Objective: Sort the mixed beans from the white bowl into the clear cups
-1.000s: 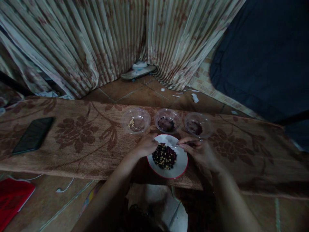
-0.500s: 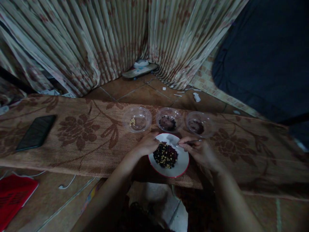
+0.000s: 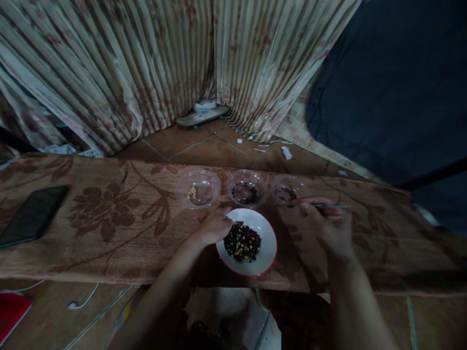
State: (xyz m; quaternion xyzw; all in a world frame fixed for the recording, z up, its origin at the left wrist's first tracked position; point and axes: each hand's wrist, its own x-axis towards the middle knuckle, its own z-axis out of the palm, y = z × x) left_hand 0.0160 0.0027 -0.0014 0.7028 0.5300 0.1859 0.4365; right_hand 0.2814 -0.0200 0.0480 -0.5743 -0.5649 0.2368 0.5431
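A white bowl with a red rim (image 3: 268,248) holds a mixed heap of dark and pale yellow beans (image 3: 242,242). My left hand (image 3: 216,226) grips the bowl's left rim, fingers closed on it. My right hand (image 3: 330,223) is closed around slim metal tweezers (image 3: 288,203), held level above the right clear cup (image 3: 281,183), which has some dark reddish beans at its bottom. No bean can be made out at the tips. The middle clear cup (image 3: 246,176) contains black beans, and the left clear cup (image 3: 207,194) a few pale yellow ones.
A patterned brown cloth (image 3: 146,248) covers the long narrow table. On its left end lies a dark phone (image 3: 34,214). Beyond the table are a skateboard (image 3: 203,116), striped curtains (image 3: 164,63) and white scraps on the tiled floor. White earphones (image 3: 74,305) lie below at the left.
My right hand has moved with the tweezers from over the bowl, up and right to the right cup. My left hand stays on the bowl's rim. The view has shifted slightly.
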